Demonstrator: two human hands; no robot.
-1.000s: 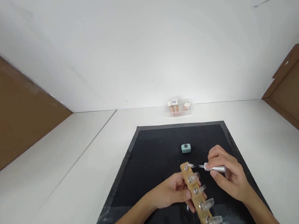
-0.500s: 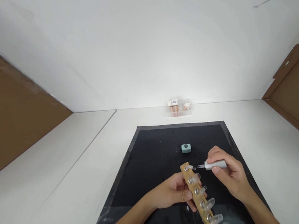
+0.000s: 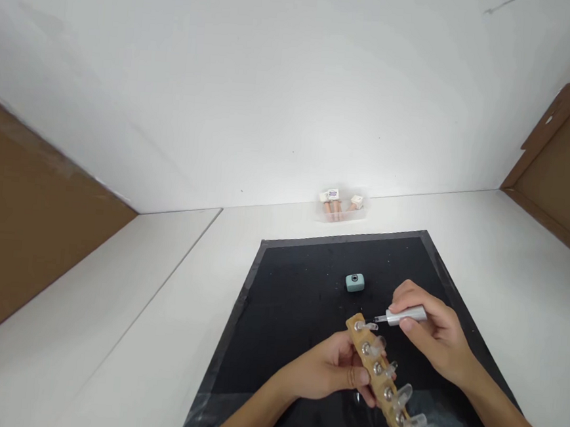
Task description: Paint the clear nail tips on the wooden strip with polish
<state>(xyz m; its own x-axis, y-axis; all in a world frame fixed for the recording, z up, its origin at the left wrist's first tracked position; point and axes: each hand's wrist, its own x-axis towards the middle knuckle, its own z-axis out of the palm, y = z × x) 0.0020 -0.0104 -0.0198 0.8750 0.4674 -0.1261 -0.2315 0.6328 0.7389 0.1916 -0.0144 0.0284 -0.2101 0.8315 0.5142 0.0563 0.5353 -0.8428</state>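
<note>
My left hand [image 3: 336, 370] is closed around a wooden strip [image 3: 379, 380] that carries several clear fake nail tips on metal studs, and holds it tilted above the black mat [image 3: 287, 306]. My right hand [image 3: 430, 343] pinches a silver brush handle [image 3: 405, 316], a nail-polish cap by its look. The fine brush tip points left at the topmost nail tip [image 3: 369, 326] and sits right by it. A small teal polish bottle [image 3: 354, 283] stands open on the mat just beyond both hands.
The black mat lies on a white table [image 3: 122, 332] against a white wall. A clear tray [image 3: 341, 208] of small bottles sits at the back edge. Brown cardboard panels [image 3: 565, 163] stand at the left and right sides.
The wooden strip has tilted and shifted slightly down and right. The brush has risen a little and come closer to the topmost nail tip.
</note>
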